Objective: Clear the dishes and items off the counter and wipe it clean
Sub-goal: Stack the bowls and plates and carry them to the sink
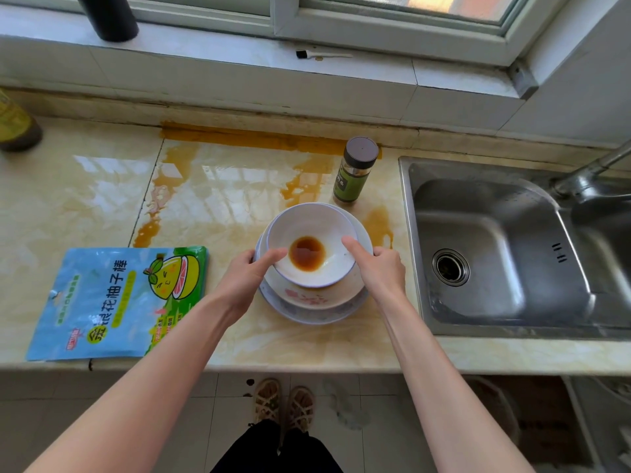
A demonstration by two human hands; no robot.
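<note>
Spanning the view, the stained counter point(85, 199) carries a sink point(495, 220) at right and a snack bag point(112, 302) at left. Between them is the dish stack point(307, 302); left hand point(244, 279) and right hand point(384, 271) grip its sides, thumbs hooked over the top bowl point(314, 221) rim

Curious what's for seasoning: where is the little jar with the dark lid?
In the head view, the jar stands upright on the counter, just behind the stacked bowls and left of the sink.
</note>
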